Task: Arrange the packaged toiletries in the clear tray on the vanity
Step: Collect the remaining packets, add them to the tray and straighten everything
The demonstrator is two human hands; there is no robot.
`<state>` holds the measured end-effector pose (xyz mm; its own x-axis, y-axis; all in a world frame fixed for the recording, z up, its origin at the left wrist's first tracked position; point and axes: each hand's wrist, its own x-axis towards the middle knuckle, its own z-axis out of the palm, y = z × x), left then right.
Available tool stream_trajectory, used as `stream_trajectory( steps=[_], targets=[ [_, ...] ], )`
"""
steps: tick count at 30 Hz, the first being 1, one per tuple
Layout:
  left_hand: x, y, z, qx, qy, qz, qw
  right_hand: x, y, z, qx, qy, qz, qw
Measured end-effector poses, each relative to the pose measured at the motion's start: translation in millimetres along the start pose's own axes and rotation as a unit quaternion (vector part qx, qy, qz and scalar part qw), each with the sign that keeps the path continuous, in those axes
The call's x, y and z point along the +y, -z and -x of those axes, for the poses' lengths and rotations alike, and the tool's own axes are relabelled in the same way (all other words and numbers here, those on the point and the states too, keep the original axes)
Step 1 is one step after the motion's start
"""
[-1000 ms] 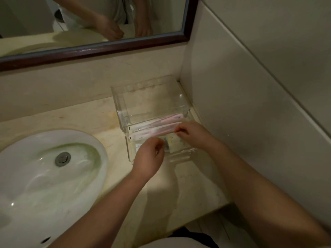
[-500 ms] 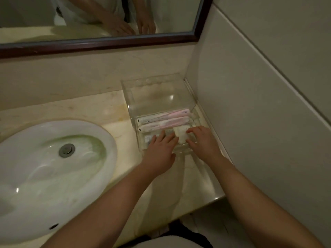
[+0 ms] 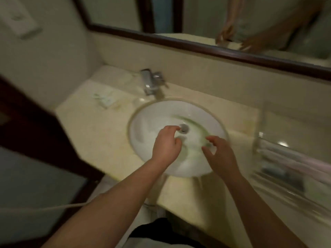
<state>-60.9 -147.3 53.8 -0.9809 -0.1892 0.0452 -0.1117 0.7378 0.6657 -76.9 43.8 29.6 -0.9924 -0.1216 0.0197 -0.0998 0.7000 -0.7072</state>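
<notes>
Nearest us, two bare arms stretch out over the vanity (image 3: 100, 131), and neither carries anything. The left hand (image 3: 165, 143) hangs above the sink (image 3: 161, 113) with its fingers loosely curled round nothing. The right hand (image 3: 219, 153) is beside it, a little apart and just as slack and empty. That reads as hands freed for a fresh pickup, merely crossing the basin over the drain (image 3: 184, 128). To the right of the sink stands the clear tray (image 3: 258, 145), with long pale packaged toiletries (image 3: 293, 158) lying flat along it; it's too blurred to count them. Farther off, on the far left of the counter, small loose packets (image 3: 104, 99) lie near the tap (image 3: 149, 83), probably the next items to fetch. At the back, the mirror (image 3: 197, 15) runs along the wall.
</notes>
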Motion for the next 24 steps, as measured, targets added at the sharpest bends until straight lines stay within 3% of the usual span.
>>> stream_trajectory(
  steps=[5,12,18,24],
  targets=[
    [-78.3,87.2,-15.1,0.075,0.117,-0.004,0.990,-75.7,-59.8,-31.6,-0.090,0.041,-0.019,0.995],
    [-192.2,155.7,-76.2,0.091,0.163,0.027,0.982,-167.7,-159.9,-105.4,-0.128,0.057,0.010,0.990],
    [-285.8,216.8,-170.7,0.087,0.182,0.024,0.979,-239.9,-247.8,-158.9,-0.156,-0.018,0.023,0.987],
    [-315.2,219.1,-249.9,0.039,0.215,0.016,0.976,-279.5,-297.9,-201.7,-0.153,-0.089,0.046,0.983]
  ],
)
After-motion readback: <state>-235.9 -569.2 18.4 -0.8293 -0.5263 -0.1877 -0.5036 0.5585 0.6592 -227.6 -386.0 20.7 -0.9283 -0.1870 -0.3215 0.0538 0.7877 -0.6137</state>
